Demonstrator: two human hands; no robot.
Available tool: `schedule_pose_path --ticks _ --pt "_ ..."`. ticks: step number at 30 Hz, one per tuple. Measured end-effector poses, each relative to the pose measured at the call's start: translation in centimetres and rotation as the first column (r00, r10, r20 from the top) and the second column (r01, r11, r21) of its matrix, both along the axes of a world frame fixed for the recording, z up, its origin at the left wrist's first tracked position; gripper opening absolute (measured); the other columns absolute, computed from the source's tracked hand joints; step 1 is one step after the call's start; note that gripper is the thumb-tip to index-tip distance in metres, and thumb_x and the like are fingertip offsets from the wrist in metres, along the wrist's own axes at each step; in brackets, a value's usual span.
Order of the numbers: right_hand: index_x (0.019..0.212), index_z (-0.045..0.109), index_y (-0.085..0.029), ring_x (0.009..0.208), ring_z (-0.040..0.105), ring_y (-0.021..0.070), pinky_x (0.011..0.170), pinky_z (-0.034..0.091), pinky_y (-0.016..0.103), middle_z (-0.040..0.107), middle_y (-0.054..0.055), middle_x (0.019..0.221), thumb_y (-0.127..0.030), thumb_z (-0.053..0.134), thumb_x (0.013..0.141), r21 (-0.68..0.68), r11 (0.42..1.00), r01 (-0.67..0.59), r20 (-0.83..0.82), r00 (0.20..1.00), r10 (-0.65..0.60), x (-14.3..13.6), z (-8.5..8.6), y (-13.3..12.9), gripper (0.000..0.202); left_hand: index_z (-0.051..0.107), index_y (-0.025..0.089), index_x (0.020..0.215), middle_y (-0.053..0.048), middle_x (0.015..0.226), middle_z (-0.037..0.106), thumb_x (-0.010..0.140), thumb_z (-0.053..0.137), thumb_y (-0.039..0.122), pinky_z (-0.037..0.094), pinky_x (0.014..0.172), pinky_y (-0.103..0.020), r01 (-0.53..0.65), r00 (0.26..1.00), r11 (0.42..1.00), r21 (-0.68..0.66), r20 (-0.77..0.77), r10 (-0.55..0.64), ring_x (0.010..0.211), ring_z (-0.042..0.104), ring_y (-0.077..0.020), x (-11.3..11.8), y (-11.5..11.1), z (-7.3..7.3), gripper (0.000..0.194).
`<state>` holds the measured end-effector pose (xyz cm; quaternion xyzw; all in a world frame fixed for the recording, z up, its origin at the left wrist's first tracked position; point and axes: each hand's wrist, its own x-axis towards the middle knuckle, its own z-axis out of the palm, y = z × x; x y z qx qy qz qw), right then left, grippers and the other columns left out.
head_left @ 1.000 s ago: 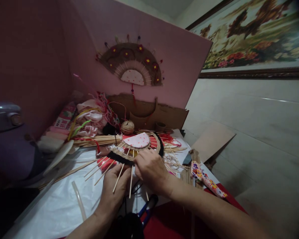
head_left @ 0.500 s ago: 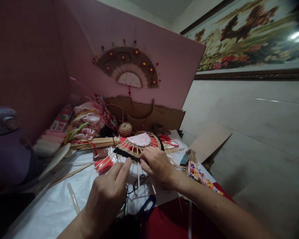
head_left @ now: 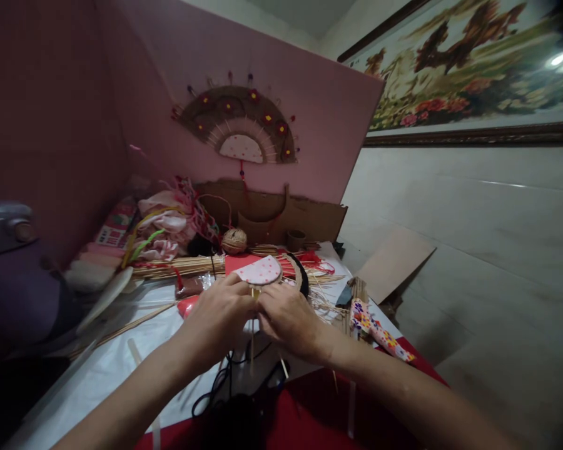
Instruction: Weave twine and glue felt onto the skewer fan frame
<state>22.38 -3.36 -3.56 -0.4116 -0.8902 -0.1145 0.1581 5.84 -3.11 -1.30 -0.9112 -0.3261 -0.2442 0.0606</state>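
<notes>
Before the twine ball [head_left: 234, 240], left hand [head_left: 226, 306] and right hand [head_left: 288, 319] pinch the half-covered fan [head_left: 259, 270].

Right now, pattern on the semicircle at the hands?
The semicircle is pale pink with reddish dots; best in head view.

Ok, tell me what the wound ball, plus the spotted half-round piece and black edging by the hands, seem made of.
Wound ball: probably jute-like twine, matte, its wrapped strands showing. Spotted half-round piece: likely printed cloth, dull, without gloss, though paper isn't ruled out. Black edging: perhaps yarn or felt, dark and shineless; too little detail to say which.
</notes>
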Motion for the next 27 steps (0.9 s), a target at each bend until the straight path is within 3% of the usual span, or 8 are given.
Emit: schedule_pose_path --ticks 3,11,18,23,27 --pt "0.083 0.057 -0.013 0.083 0.052 0.02 0.075 0.038 0.032 0.061 0.009 0.086 -0.017 0.051 0.08 0.013 1.0 0.009 0.005 1.0 -0.009 0.1 -0.3 0.2 0.008 0.069 0.022 0.072 -0.005 0.076 0.065 0.08 0.055 0.02 0.04 0.07 -0.032 -0.014 0.995 0.997 -0.072 -0.099 0.007 0.081 0.051 -0.0196 0.3 0.7 -0.3 0.016" --pt "0.081 0.057 -0.013 0.08 0.052 0.0198 0.073 0.038 0.032 0.061 0.008 0.084 -0.019 0.049 0.08 0.039 0.997 0.063 0.007 0.998 -0.063 0.2 -0.3 0.0 0.01 0.068 0.022 0.071 -0.006 0.077 0.065 0.077 0.058 0.02 0.034 0.068 -0.034 -0.032 0.982 0.999 0.027 -0.183 0.036 0.081 0.052 -0.0212 0.7 1.3 -0.5 0.012" --pt "0.082 0.06 -0.013 0.084 0.053 0.0192 0.076 0.039 0.032 0.062 0.008 0.086 -0.018 0.05 0.081 0.027 0.998 0.054 -0.076 0.996 -0.052 0.3 0.2 -0.5 0.011 0.063 0.018 0.071 -0.005 0.078 0.066 0.073 0.053 0.009 0.036 0.074 -0.036 -0.014 0.989 0.997 0.078 -0.147 0.026 0.081 0.053 -0.0213 0.7 1.5 -1.6 0.014" --pt "0.088 0.06 -0.016 0.086 0.055 0.0179 0.079 0.04 0.032 0.063 0.007 0.088 -0.02 0.048 0.086 0.115 0.988 0.103 -0.366 0.929 -0.054 5.2 1.6 -3.0 0.013 0.06 0.017 0.06 -0.006 0.07 0.062 0.072 0.047 0.006 0.038 0.067 -0.031 -0.053 0.994 0.998 0.029 -0.094 0.056 0.071 0.053 -0.0178 0.4 1.8 -1.9 0.021" --pt "0.077 0.059 -0.018 0.076 0.056 0.0177 0.07 0.043 0.03 0.062 0.006 0.08 -0.027 0.045 0.087 0.052 0.916 0.399 -0.516 0.796 -0.317 12.2 1.4 -5.4 0.019 0.059 0.018 0.061 -0.004 0.07 0.06 0.073 0.044 0.006 0.037 0.063 -0.028 -0.041 0.999 0.999 -0.019 -0.022 0.041 0.068 0.053 -0.0161 -0.2 2.1 -2.3 0.023"
